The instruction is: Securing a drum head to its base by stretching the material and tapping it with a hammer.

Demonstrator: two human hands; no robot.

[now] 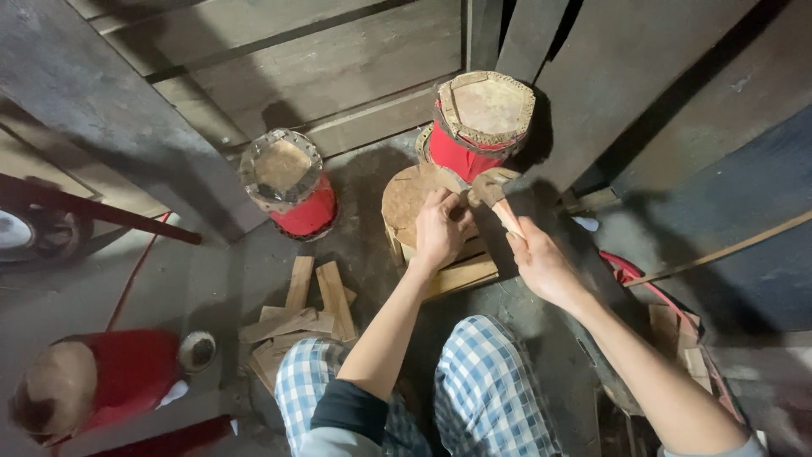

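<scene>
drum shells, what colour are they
Red, with pale tan hide heads; clearest on the drum beside the left hand in the head view.

Left hand (440, 227) pressed on round leather piece (412, 196) atop wooden block (457, 272); right hand (541, 264) gripping hammer (497, 199), head just beside left fingers.

Just beyond the left hand (440, 227), a red drum (475, 123) blocks the way forward, with the plank wall (338, 59) behind it. To its left, bare floor lies open up to a second red drum (292, 182). Wood scraps (303, 317) clutter the floor nearer the checked trouser knees (474, 381).
</scene>
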